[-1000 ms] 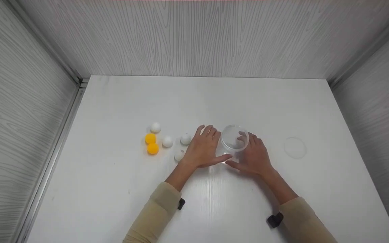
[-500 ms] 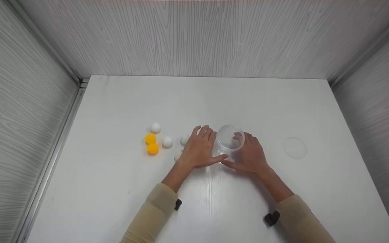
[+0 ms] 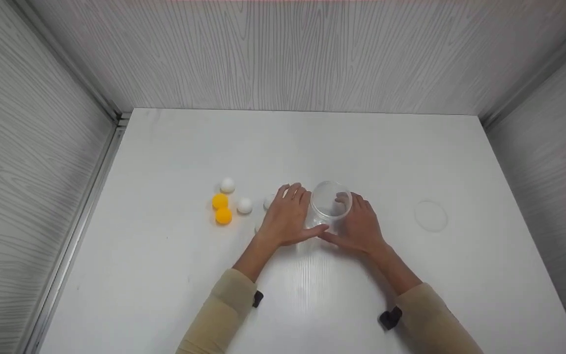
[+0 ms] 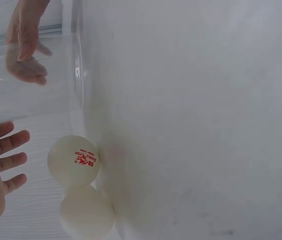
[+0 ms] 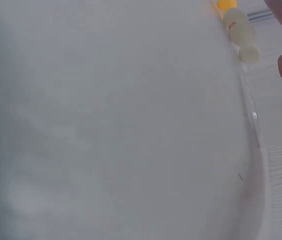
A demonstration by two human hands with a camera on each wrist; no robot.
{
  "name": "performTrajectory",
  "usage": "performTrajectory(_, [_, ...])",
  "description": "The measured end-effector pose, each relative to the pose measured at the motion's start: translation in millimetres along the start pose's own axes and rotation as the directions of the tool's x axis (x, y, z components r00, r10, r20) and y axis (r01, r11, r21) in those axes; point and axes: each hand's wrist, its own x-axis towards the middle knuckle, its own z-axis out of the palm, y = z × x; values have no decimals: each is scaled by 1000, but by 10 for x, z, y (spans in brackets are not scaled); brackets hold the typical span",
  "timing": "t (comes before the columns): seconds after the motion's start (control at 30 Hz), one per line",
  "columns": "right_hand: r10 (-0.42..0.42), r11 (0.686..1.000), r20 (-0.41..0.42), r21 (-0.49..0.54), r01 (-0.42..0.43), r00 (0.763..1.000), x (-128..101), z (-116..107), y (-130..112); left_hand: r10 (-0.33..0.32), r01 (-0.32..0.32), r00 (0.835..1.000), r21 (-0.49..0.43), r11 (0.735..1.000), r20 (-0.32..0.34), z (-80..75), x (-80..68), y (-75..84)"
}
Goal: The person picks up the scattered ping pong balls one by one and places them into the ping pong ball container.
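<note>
A clear plastic jar (image 3: pixel 329 199) stands on the white table between my hands. At its left side is my left hand (image 3: pixel 285 219), fingers fairly straight and thumb across the front. My right hand (image 3: pixel 361 226) holds the jar's right side, its fingers curling behind it. The thumbs nearly meet in front. Just left of my left hand are two white table tennis balls, partly hidden in the head view; in the left wrist view one ball (image 4: pixel 74 161) shows red print and touches a plain-looking ball (image 4: pixel 87 212).
Farther left lie two orange balls (image 3: pixel 220 200), touching, and two more white balls (image 3: pixel 244 206). A thin clear ring or round lid (image 3: pixel 430 216) lies flat to the right. Wood-grain panels (image 3: pixel 283 59) wall the table (image 3: pixel 283 142) at the back and sides.
Both hands and the jar between them have shifted a little to the left along the table. My left hand now covers more of the nearest white balls. The other balls and the clear ring stay put.
</note>
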Motion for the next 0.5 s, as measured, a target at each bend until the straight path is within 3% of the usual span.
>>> performTrajectory(0.5, [55, 997, 30, -49, -54, 998, -12, 46, -23, 4, -4, 1000, 8, 1000, -7, -1, 0, -10])
